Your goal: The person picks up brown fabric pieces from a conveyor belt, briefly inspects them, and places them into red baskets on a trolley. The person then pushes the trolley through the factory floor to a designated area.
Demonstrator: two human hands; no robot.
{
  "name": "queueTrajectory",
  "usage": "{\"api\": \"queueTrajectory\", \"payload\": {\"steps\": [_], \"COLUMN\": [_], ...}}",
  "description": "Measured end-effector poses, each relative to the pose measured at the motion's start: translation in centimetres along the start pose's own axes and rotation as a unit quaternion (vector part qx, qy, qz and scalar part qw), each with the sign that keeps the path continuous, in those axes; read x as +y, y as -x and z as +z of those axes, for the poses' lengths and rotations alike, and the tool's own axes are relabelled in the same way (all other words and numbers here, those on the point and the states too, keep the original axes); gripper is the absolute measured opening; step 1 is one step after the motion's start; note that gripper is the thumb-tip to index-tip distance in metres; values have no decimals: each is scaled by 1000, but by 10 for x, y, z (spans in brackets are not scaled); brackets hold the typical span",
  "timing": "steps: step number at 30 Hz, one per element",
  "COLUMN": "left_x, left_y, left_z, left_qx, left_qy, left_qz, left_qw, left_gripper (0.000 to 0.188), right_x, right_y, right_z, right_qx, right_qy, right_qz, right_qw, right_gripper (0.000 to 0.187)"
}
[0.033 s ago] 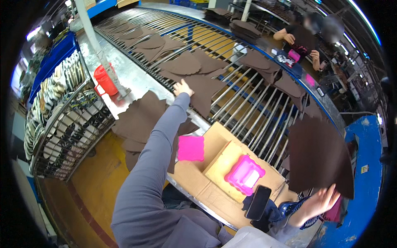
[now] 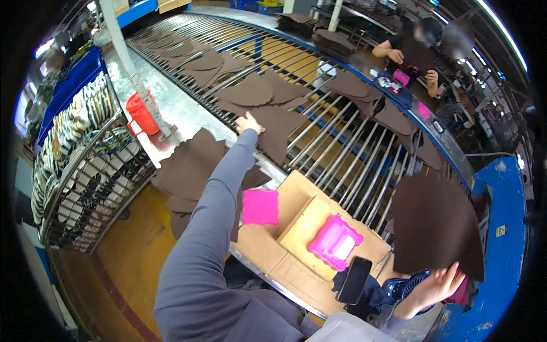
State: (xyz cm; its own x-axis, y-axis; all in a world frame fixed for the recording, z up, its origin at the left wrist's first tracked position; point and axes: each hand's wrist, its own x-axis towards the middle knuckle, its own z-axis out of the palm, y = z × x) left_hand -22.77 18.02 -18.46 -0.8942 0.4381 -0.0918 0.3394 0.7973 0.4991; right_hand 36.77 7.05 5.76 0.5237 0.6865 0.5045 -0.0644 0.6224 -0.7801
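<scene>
My left hand (image 2: 249, 123) reaches out to the roller conveyor and rests on a dark brown flat cut piece (image 2: 273, 128), fingers apart on its near edge. Other brown pieces (image 2: 246, 90) overlap just beyond it. On the right, my right hand (image 2: 433, 289) pinches the lower edge of a large, curved brown cut piece (image 2: 436, 222) and holds it raised. Between my arms, a bright pink scallop-edged tray (image 2: 335, 242) sits on a tan block (image 2: 296, 236). A flat pink piece (image 2: 260, 207) lies left of it, beside my left forearm.
A phone (image 2: 354, 279) lies on the cardboard-covered table near me. Stacked brown pieces (image 2: 191, 165) are left of my forearm. Beyond stand a red bucket (image 2: 142, 114) and a wire rack (image 2: 91, 194) of striped parts. Another person (image 2: 419, 54) works across the roller conveyor (image 2: 319, 145).
The raised brown piece and my right hand sit slightly lower in the picture. The whole view has shifted a little; my left hand stays on its piece.
</scene>
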Motion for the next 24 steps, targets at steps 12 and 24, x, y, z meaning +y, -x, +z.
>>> {"api": "queueTrajectory", "payload": {"steps": [12, 24], "left_x": [5, -1], "left_y": [21, 283], "left_z": [-122, -218], "left_qx": [196, -375], "left_qy": [271, 443], "left_qz": [280, 390], "left_qw": [900, 715], "left_gripper": [32, 81], "right_x": [-22, -17], "right_y": [37, 90], "right_z": [-16, 88], "right_qx": [0, -44], "right_qy": [-85, -300], "right_qz": [21, 240], "right_qw": [996, 922], "right_gripper": [16, 16]}}
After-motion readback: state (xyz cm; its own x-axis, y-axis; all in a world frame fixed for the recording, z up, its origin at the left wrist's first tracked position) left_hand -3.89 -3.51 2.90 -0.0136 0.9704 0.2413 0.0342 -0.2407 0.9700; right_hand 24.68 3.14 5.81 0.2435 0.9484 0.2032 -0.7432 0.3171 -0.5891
